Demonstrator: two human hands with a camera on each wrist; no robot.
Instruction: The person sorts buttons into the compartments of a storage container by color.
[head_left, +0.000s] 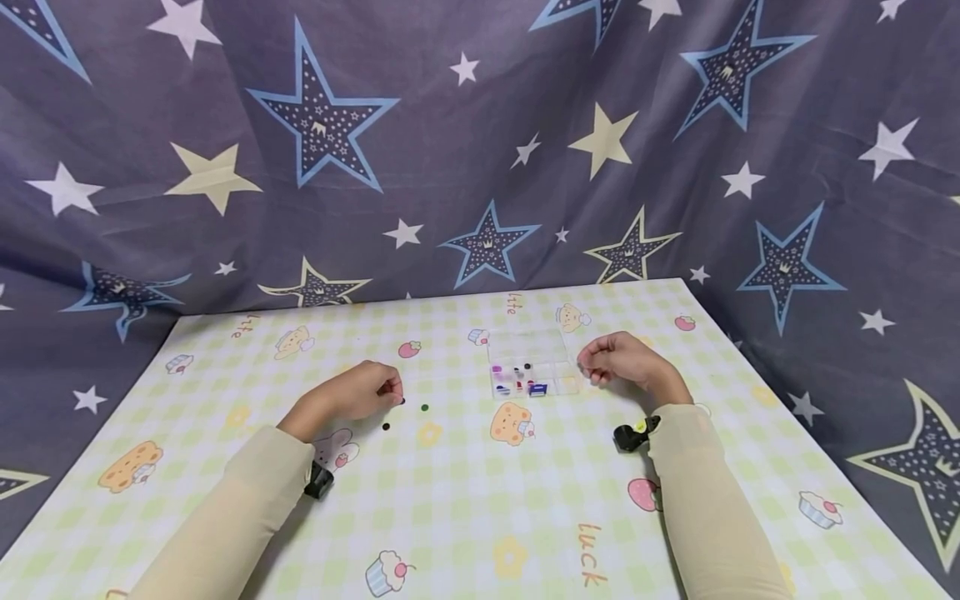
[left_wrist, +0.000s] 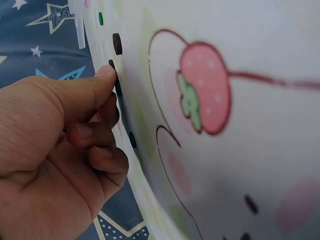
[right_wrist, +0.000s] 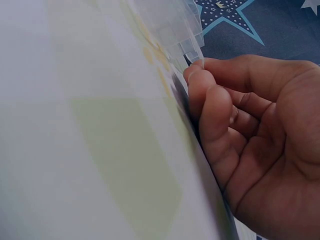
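My left hand (head_left: 366,390) is low over the left part of the table, its thumb and forefinger at a small dark disc (head_left: 402,402) that looks like a button. In the left wrist view the thumb tip covers part of this dark disc (left_wrist: 118,87), and the other fingers curl under. Close by lie a green disc (head_left: 424,407) and a black disc (head_left: 386,427). A clear plastic box (head_left: 558,369) stands with its lid raised, holding small purple, red, dark and blue pieces. At its right edge, my right hand (head_left: 618,360) pinches the clear plastic between thumb and forefinger.
A checked cloth with printed cakes and strawberries covers the table (head_left: 465,500). Behind and to the right hangs a dark star-patterned curtain (head_left: 420,150). Each wrist bears a small black camera; one is the right wrist camera (head_left: 632,435).
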